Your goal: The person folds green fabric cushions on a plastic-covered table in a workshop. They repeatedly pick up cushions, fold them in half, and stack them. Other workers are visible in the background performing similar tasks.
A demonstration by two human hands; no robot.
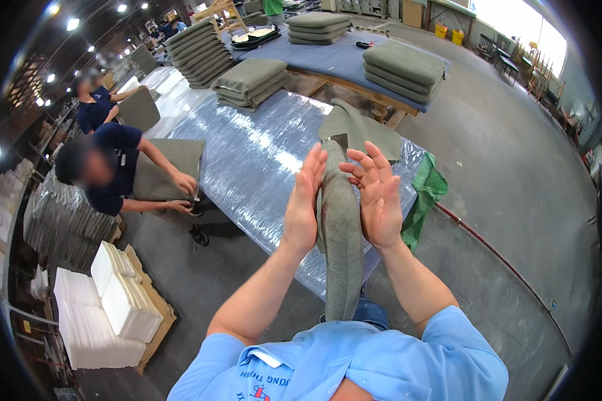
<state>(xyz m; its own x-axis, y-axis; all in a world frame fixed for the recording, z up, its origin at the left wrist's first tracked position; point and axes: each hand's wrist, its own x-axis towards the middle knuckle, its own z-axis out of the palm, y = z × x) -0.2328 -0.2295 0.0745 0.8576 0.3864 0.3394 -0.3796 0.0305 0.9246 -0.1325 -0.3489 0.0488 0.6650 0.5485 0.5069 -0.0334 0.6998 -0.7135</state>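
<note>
Nearest the camera we note our own light blue shirt (354, 367), with both bare forearms rising from it. Between them stands a grey-green cushion (340, 234), held on edge and upright, its lower end down near the shirt and its top about level with the fingertips. Our left hand (303, 204) lies flat against its left face, fingers straight and together. Our right hand (378, 197) presses the opposite face, fingers spread and slightly bent. Neither hand closes around the cushion; it is held only by palm pressure from both sides.

Beyond it runs a long tabletop (247, 154) wrapped in shiny clear plastic. A loose cover (364, 130) of the same cloth lies on the tabletop's far end, and a green rag (425, 194) hangs over the edge beside our right hand. Stacks of finished cushions (251, 80) stand further off.

To our left, a worker in dark blue (110, 174) leans over another cushion (167, 167) at the tabletop's edge, and a second worker (97, 103) handles a third behind.

In our judgement the chief risk is slippage: with flat palms and no finger wrap, any easing of pressure could let the cushion drop toward the concrete floor (502, 200). The slick plastic offers little grip should it be set down on edge.
</note>
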